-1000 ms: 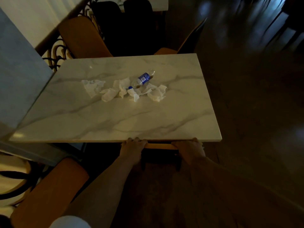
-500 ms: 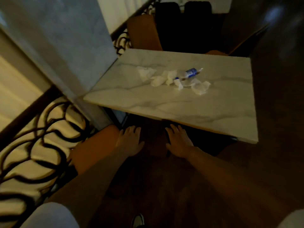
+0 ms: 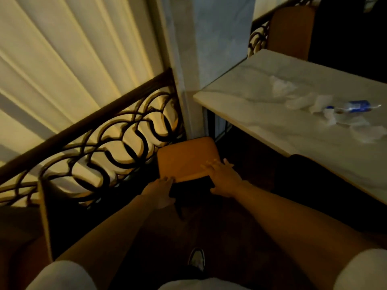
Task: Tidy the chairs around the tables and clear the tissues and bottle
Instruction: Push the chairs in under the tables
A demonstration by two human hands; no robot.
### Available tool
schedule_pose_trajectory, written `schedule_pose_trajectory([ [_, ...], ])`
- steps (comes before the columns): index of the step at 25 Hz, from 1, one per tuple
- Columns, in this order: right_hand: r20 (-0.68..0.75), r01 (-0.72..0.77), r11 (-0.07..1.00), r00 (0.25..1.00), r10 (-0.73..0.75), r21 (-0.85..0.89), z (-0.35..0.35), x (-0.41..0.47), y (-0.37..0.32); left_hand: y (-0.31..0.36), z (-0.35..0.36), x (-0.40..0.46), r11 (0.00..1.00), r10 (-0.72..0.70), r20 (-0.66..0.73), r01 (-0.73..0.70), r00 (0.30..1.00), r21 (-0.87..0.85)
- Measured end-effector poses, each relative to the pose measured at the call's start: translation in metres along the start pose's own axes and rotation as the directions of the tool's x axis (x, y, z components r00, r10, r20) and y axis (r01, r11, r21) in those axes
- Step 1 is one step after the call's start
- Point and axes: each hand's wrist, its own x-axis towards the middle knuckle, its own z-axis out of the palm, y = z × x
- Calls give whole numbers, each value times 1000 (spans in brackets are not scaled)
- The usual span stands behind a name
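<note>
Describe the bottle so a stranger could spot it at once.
Find the marble table on the right. Among the crumpled white tissues near its right end lies the bottle, on its side. It is the only clear thing there with a blue label.

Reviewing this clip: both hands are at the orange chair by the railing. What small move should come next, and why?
Probably close both hands on the orange padded chair and slide it toward the white marble table: the left hand and right hand rest open at its near edge, and it stands outside the tabletop.
</note>
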Motion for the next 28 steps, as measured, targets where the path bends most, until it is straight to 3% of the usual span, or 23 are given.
schedule_pose_trajectory([
  [6,179,-103,994,978,105,-23,9,47,-14,-34,9,32,991,126,28,-125,992,-44],
  [13,196,-36,999,980,33,11,13,63,-8,-33,13,50,981,193,-66,-194,979,-11],
  [19,227,-63,994,973,41,88,10,48,-12,-26,19,37,986,142,6,-140,990,-87],
  [28,212,-73,993,976,53,91,25,-10,6,26,21,12,964,256,33,-253,966,-81],
])
